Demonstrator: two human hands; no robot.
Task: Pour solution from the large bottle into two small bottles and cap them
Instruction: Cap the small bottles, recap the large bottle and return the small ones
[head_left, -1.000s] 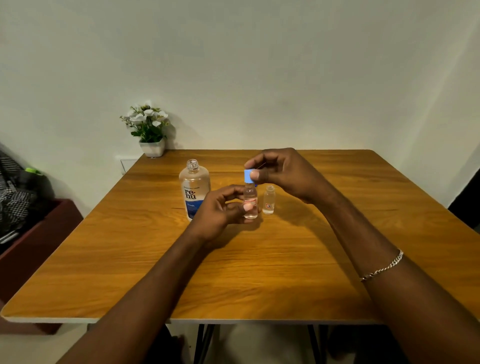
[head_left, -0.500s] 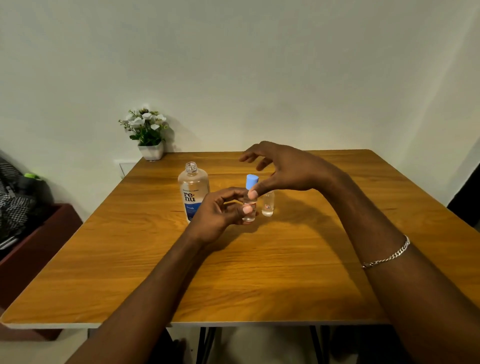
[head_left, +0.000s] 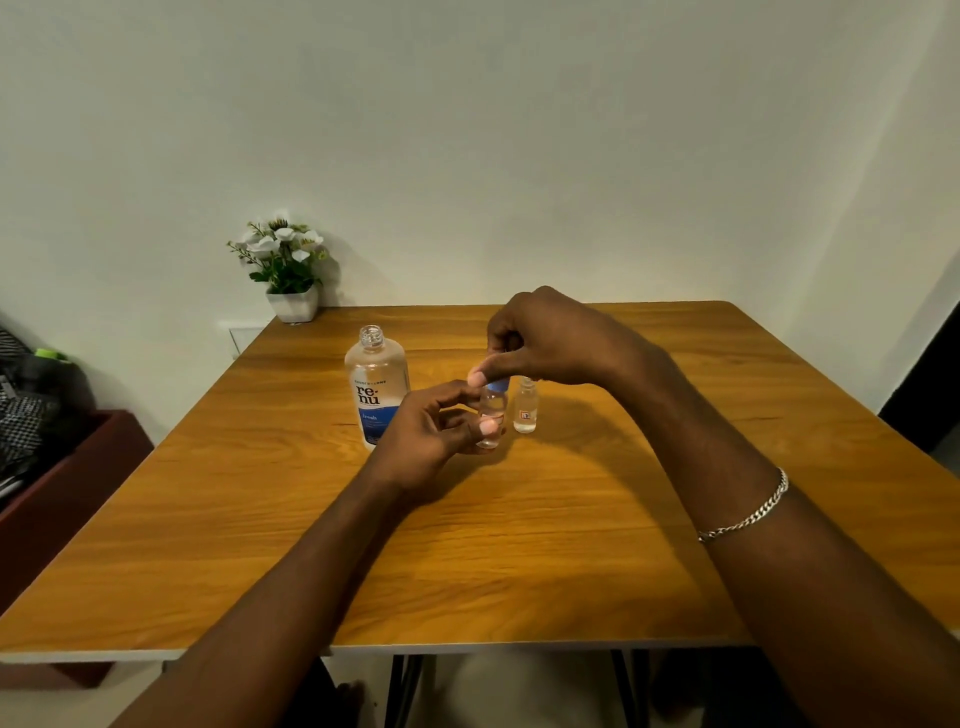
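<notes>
Tabletop of warm wood grain is spread across the view, and on it, toward the far middle, the large bottle is stood upright with its neck uncapped. Just right of it, the first small bottle is pinched low on its body by the left hand, thumb and fingers closed round it, its base seemingly on the wood. Above, the right hand is curled shut on the blue cap, which is seated on that bottle's neck; a twisting step is judged to be in hand. Just beside it, the second small bottle is left open and apart from both hands.

Little weight is to be expected from either small bottle; they look clear, rigid and smooth, easily tipped or slipped if wet. A hold low on the body is best kept while the cap is turned by its sides. Spillage from the open neighbour could be caused by a nudge.
</notes>
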